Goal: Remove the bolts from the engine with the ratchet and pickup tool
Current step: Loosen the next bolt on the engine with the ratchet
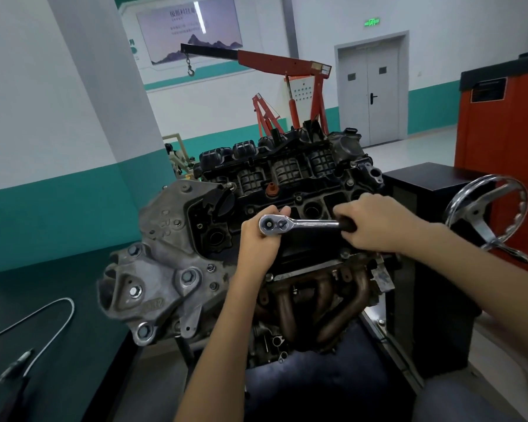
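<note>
A chrome ratchet [299, 223] lies level over the black top cover of the engine [171, 269], which sits on a stand in front of me. My left hand [258, 239] grips the ratchet under its round head, thumb beside it. My right hand [375, 222] holds the black handle at the other end. Whatever socket or bolt sits under the head is hidden by my left hand. The flexible pickup tool [48, 327], a thin silver cable with a dark grip, lies on the dark table at lower left.
A chrome handwheel [488, 214] sticks out on the stand's right side beside a black box [433, 190]. An orange cabinet [506, 147] stands at far right. A red engine hoist [287, 68] and a grey double door [369, 92] are behind. A white pillar [98, 86] rises on the left.
</note>
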Available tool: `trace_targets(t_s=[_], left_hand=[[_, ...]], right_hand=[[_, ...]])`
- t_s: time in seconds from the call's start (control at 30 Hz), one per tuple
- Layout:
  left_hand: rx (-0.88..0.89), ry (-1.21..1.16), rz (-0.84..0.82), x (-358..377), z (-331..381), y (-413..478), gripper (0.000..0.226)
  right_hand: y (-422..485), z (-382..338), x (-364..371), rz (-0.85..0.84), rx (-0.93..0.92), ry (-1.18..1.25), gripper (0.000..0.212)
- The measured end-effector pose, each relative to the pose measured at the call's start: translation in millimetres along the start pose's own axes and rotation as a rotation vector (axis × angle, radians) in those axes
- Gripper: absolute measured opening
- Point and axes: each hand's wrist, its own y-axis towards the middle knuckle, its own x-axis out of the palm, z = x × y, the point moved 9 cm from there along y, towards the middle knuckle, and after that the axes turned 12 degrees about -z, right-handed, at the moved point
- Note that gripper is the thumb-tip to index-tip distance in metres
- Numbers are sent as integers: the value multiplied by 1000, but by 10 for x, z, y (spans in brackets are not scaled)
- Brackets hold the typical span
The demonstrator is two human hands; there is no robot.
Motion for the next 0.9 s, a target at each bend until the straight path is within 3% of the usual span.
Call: trace_targets(t_s=[0.1,0.23,0.3,0.37,0.47,0.53,0.67,0.8,0.9], left_hand=[[23,-126,127,-55,-36,-72,45],[-19,-148,227,-42,-55,-41,43],[-61,-225,232,-46,-106,-23,43],[-79,-82,163,-96,-115,-18,44],[-35,78,33,-157,-93,-14,45],[-7,162,-32,-137,-34,27,45],[1,136,-96,16,33,94,50],[-8,-79,86,-53,-67,16,45],[-20,-126,184,-7,-62,30,48]], right_hand=[[-164,-117,350,3,80,199,19],[-419,-726,1101,-10,88,942,9],[-422,-958,1235,11,74,1107,11],[-363,-928,1157,1,53,1022,11],[-256,-517,845,-43,17,596,20],[-155,-232,558,-62,-9,314,13],[47,4,31,-19,-65,-3,6],[-64,-39,308,2,30,180,20],[-317,-362,849,32,81,663,28]])
